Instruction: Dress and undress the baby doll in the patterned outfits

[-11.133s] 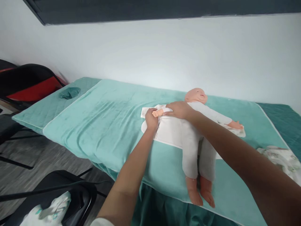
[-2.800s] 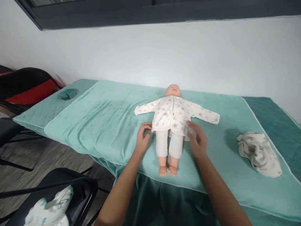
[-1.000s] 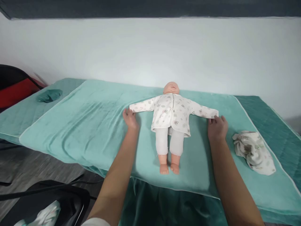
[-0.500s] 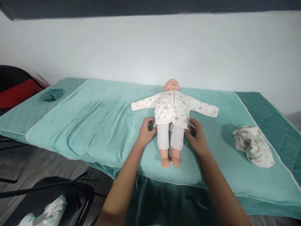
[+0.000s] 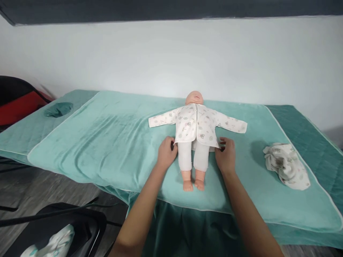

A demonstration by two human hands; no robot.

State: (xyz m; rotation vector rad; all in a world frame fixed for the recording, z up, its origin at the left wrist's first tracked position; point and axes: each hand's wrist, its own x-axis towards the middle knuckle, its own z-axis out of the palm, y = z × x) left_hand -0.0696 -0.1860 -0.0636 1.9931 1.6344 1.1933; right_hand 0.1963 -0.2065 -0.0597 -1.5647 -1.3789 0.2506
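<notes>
A baby doll point(image 5: 194, 97) lies on its back, feet toward me, wearing a white patterned jacket point(image 5: 187, 123) and white leggings point(image 5: 184, 157). The jacket's sleeves stretch out to both sides, and its front panels meet at the middle. My left hand point(image 5: 166, 154) is closed at the left corner of the jacket's hem, beside the doll's leg. On the other side, my right hand point(image 5: 225, 156) pinches the right corner of the hem. The doll's feet are bare.
A green-covered massage bed point(image 5: 107, 142) with a face hole point(image 5: 58, 109) bears the doll. Crumpled patterned cloth point(image 5: 286, 166) lies at right. Below left, a black chair point(image 5: 93, 225) holds another cloth point(image 5: 57, 244). A white wall point(image 5: 160, 57) stands behind.
My right hand has turned more upright, its fingers closing at the hem, and the right hem corner is pulled outward. The left hand's fingers have closed in at its corner.
</notes>
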